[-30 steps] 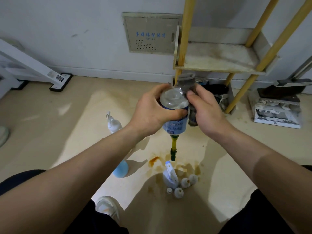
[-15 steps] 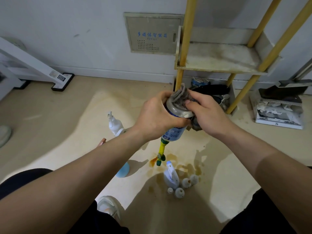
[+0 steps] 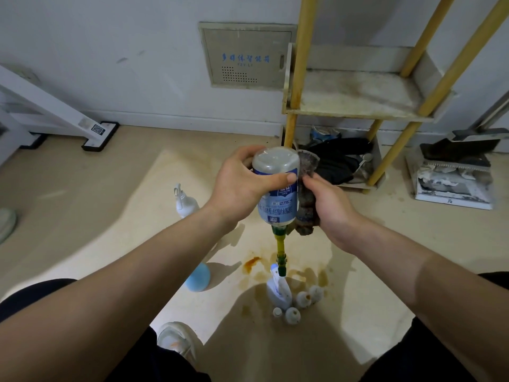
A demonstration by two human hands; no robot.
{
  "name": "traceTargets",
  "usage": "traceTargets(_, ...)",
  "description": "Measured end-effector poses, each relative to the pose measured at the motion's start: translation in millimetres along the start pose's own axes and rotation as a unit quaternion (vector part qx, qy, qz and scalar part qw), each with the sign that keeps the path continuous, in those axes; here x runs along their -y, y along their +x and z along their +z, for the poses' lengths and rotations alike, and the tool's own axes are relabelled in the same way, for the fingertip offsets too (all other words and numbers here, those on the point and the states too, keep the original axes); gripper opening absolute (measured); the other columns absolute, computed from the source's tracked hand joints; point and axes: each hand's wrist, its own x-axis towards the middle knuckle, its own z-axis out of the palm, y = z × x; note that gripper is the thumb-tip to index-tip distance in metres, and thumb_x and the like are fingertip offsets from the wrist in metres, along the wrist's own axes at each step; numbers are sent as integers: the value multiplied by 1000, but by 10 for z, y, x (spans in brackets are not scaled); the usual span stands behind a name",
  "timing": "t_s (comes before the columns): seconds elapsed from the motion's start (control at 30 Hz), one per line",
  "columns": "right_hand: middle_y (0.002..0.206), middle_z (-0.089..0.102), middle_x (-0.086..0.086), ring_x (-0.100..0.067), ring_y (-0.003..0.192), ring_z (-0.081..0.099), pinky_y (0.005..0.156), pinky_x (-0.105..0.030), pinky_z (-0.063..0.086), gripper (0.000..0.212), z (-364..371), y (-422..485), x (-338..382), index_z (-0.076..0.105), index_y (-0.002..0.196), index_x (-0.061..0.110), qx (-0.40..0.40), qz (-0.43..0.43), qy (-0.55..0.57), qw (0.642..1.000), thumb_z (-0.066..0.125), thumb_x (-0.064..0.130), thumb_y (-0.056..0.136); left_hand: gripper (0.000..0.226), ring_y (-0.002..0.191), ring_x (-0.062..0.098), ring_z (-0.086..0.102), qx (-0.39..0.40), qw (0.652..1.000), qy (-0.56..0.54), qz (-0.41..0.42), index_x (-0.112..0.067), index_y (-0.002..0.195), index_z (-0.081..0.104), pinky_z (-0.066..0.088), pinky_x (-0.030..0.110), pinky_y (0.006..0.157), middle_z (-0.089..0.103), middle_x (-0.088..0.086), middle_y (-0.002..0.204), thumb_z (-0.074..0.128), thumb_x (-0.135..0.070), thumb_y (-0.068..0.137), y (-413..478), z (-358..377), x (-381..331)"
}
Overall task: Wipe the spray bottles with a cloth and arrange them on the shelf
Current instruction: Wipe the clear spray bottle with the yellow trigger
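Note:
My left hand [image 3: 237, 186] grips a clear spray bottle [image 3: 276, 194] with a blue label, held upside down so its green and yellow nozzle [image 3: 281, 249] points at the floor. My right hand [image 3: 333, 213] holds a dark grey cloth [image 3: 305, 188] pressed against the bottle's right side. The shelf [image 3: 358, 97] with yellow posts stands behind, its middle board stained. On the floor stand a white-topped blue spray bottle [image 3: 197, 277], partly behind my left arm, and a small white spray bottle [image 3: 276, 288].
Several small white bottles [image 3: 301, 300] cluster beside the white sprayer among brown stains on the floor. Dark clothing [image 3: 338, 161] fills the shelf's bottom tier. A dustpan and brush set [image 3: 454, 172] sits at the right, a white stand foot [image 3: 100, 136] at the left.
The cloth moved from the bottle's upturned base down along its right side. The bottle swung from a tilt back to hanging straight down.

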Motion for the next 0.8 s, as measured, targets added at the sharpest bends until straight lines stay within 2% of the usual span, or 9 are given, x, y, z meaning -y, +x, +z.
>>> traceTargets(0.1,122,70,-1,-15,93,69,60,-24,52,35,13,-13,-3,57,137,25,13,-22,5,1000,37,28,108,73,100,8,70,-5,1000,-15,-3,-14,130,56,59,25,84,70,-2,113,92,-21,67,-10,32,15)
traceTargets(0.2,113,69,9,6,92,68,73,-15,54,32,75,-71,12,51,138,23,35,-84,6,996,36,20,109,63,98,12,72,-12,999,-41,-16,-14,123,59,60,32,86,72,2,110,91,-27,70,5,44,32)
traceTargets(0.33,130,65,8,-9,121,62,102,-36,50,31,157,-77,-59,51,127,48,69,-124,-46,989,43,33,101,42,88,19,74,-14,997,-63,-35,-11,106,67,60,39,82,75,9,97,87,-31,76,47,3,-6)
traceTargets(0.4,129,65,9,-7,120,62,102,-35,50,31,151,-54,-65,48,129,47,75,-127,-46,988,41,28,104,38,83,20,72,-10,998,-53,-35,-6,103,69,60,43,82,75,9,91,83,-33,80,40,-6,-17)
traceTargets(0.43,125,66,10,-3,114,64,97,-29,53,30,141,-51,-43,48,130,42,71,-129,-35,988,39,23,108,36,86,21,72,2,998,-49,-35,-5,105,68,60,47,86,76,10,93,80,-32,84,32,-11,-16)
traceTargets(0.5,108,68,12,0,95,68,78,-16,56,27,100,-35,25,49,126,30,46,-117,21,992,35,14,109,30,95,23,70,41,996,-58,-45,-2,118,65,56,51,95,74,15,106,70,-19,94,28,-41,11)
traceTargets(0.57,100,69,14,0,84,70,70,-15,56,26,44,0,63,53,124,28,7,-102,68,992,38,14,108,37,100,20,68,71,995,-55,-50,-3,133,57,54,43,93,72,14,118,63,-6,97,25,-85,16)
traceTargets(0.7,105,74,11,-9,99,71,90,-31,57,27,30,4,102,62,112,34,-11,-73,100,992,42,17,106,49,93,13,70,71,996,-38,-24,-10,138,56,58,26,81,70,7,121,70,-7,91,52,-157,35)
traceTargets(0.8,122,71,1,-20,116,66,104,-44,50,24,49,-24,96,62,113,33,4,-61,109,992,43,20,106,52,106,22,70,115,990,-73,-35,-8,132,60,58,33,89,72,10,118,73,-20,83,66,-191,45)
